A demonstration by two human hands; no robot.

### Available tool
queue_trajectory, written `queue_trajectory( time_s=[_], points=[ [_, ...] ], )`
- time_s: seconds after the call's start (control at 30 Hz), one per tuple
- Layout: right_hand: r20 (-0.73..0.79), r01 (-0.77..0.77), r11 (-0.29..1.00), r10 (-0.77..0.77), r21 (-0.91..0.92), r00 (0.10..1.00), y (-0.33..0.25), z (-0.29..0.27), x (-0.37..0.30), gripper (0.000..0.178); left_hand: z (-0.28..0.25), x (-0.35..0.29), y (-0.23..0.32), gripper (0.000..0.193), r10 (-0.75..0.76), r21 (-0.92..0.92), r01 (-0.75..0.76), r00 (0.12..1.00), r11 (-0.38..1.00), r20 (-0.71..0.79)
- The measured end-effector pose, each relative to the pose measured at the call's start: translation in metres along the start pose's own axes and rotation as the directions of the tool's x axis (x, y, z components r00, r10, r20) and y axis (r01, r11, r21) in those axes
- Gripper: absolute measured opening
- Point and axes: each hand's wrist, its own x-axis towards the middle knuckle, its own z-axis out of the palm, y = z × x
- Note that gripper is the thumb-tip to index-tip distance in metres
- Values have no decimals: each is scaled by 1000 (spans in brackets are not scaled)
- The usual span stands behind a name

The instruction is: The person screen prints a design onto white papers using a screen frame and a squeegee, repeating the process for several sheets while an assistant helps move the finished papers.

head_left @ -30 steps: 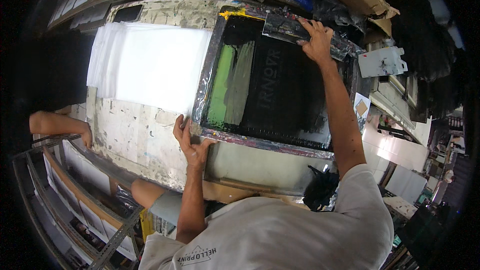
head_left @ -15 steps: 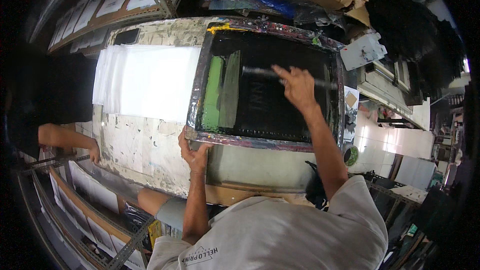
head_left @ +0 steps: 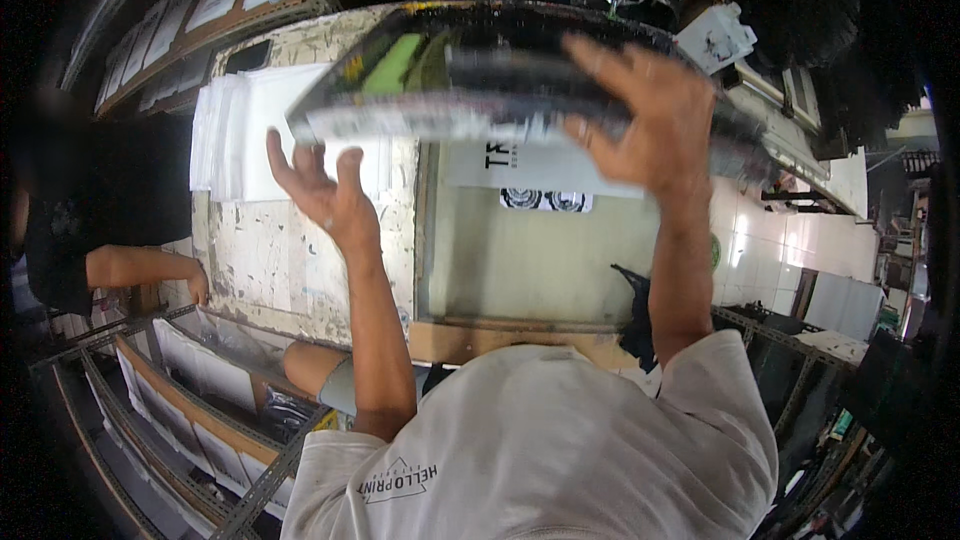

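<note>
Head view shows the left hand (head_left: 325, 198) holding nothing, fingers spread near the left corner of the dark frame (head_left: 420, 118), while the right hand (head_left: 655, 125) is over its right part, too blurred to tell if it grasps. The frame is tilted, its near edge raised above the printed sheet (head_left: 560, 166); beyond is the white jug (head_left: 718, 38)

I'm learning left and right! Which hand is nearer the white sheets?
The left hand. In the picture, it's at the lower right part of the white sheets; the right hand is farther right, by the tilted dark frame.
</note>
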Motion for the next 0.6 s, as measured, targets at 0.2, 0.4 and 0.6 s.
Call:
queue_trajectory(
  time_s=[0.2,0.4,0.6],
  points=[
    [44,-65,981,58,182,997,28,-14,86,53,1,-23,-77,48,-125,435,36,976,900,178],
    [54,-143,987,139,73,989,42,-24,121,48,17,-106,-139,35,-86,789,-217,943,574,322],
    [90,-194,975,185,108,979,53,-21,124,47,23,-104,-159,21,-188,621,20,960,784,206]
  ],
)
